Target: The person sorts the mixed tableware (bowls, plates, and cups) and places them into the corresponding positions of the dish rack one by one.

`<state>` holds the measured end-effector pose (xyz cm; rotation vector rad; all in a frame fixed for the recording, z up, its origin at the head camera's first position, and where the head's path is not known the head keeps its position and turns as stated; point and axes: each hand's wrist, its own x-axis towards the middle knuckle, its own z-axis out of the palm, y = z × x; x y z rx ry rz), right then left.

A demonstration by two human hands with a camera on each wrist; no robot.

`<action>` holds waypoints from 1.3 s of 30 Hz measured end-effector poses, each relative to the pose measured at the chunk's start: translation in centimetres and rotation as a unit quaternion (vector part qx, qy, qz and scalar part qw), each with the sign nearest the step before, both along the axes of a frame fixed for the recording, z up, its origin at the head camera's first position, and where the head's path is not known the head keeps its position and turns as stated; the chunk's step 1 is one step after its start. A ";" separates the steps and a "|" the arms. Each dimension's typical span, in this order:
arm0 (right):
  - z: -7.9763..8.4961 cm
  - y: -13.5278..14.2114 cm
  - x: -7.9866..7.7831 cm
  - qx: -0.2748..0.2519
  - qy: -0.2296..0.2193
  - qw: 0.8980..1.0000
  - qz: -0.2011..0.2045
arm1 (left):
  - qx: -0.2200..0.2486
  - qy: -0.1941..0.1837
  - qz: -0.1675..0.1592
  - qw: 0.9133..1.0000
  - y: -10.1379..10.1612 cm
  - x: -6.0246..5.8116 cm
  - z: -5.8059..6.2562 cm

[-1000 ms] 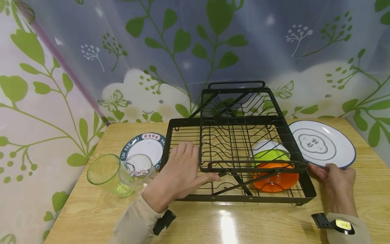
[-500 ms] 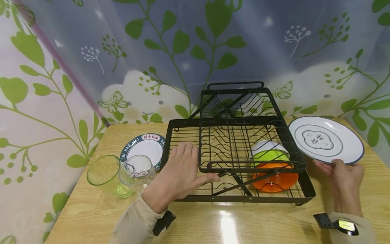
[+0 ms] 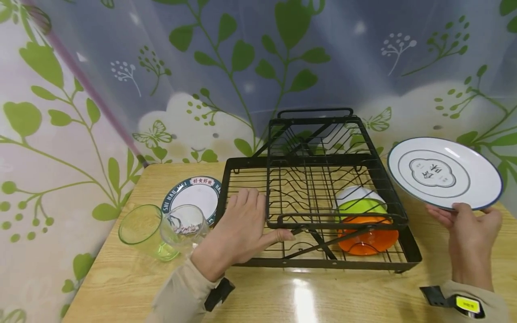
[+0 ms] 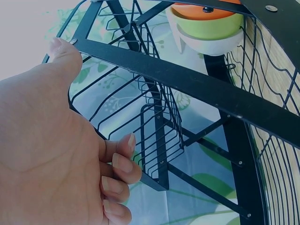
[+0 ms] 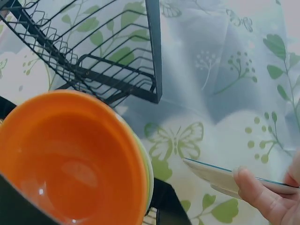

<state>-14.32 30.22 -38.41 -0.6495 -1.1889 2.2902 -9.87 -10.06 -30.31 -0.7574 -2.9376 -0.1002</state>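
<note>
A black two-tier dish rack stands in the middle of the table. My left hand grips the left side of its upper tier, thumb at the front corner and fingers bent in the left wrist view. At the right, my right hand pinches the near rim of a white oval plate with a blue edge, raised above the table and tilted. Thumb on top, fingers underneath. On the rack's lower tier, at the right, lean an orange bowl, a green bowl and a white bowl, nested together.
Left of the rack are a round plate with a dark patterned rim, a green drinking glass and a clear glass close to my left wrist. A patterned curtain hangs right behind the table.
My right hand has lifted the oval plate up and to the right, away from beside the rack. My left hand stays on the rack.
</note>
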 end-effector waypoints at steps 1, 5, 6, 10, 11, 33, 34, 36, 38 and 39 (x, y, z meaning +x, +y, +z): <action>0.2 -0.1 0.0 0.002 0.004 1.000 -0.001 | -0.001 0.000 0.001 1.000 0.0 0.0 0.0; 1.1 -0.4 0.2 0.015 0.017 1.000 -0.003 | -0.003 -0.004 0.003 1.000 0.0 0.0 0.1; 1.3 -0.4 0.2 0.020 0.016 1.000 -0.004 | -0.003 -0.003 0.003 1.000 0.0 0.0 0.1; 2.0 -0.6 0.3 0.030 0.014 0.999 -0.010 | -0.002 -0.001 0.000 1.000 0.0 -0.1 0.1; 2.1 -0.7 0.4 0.031 0.014 0.999 -0.011 | -0.001 0.000 0.000 1.000 0.0 -0.1 0.1; 3.6 -1.2 1.0 -0.042 0.125 0.991 0.025 | -0.005 0.008 0.004 1.000 0.2 -0.2 0.3; 3.6 -1.2 1.1 -0.042 0.130 0.990 0.027 | -0.004 0.007 0.004 1.000 0.2 -0.1 0.3; 3.8 -1.3 1.2 -0.043 0.138 0.989 0.030 | -0.001 0.004 0.002 1.000 0.2 -0.1 0.3; 3.9 -1.5 1.4 -0.036 0.139 0.989 0.031 | 0.002 0.000 0.000 1.000 0.1 -0.1 0.3; 4.0 -1.6 1.5 -0.033 0.142 0.989 0.032 | 0.003 -0.001 -0.001 1.000 0.1 -0.1 0.3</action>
